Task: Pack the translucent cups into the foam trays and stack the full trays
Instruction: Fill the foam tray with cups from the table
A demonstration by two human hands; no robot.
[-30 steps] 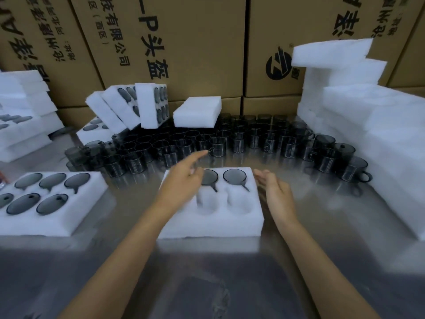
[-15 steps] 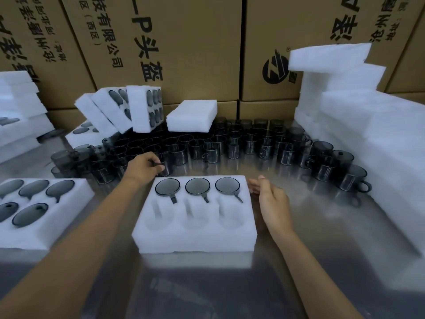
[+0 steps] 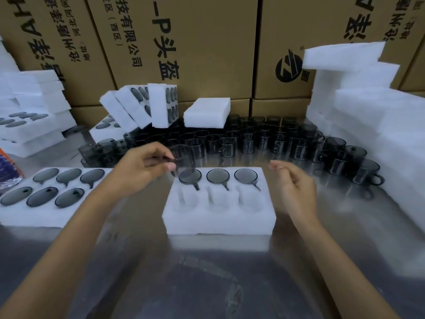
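The tray [image 3: 218,217] at six o'clock has three cups in and three holes empty; the left hand [image 3: 140,171] pinches a cup [image 3: 184,158] above it; the right hand [image 3: 296,187] hangs loosely curled, holding nothing; many cups [image 3: 264,139] wait at twelve.

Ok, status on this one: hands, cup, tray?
Left hand pinching a smoky cup above the foam tray. Right hand empty, loosely curled. Back row filled, front three pockets free. Nothing blocking.
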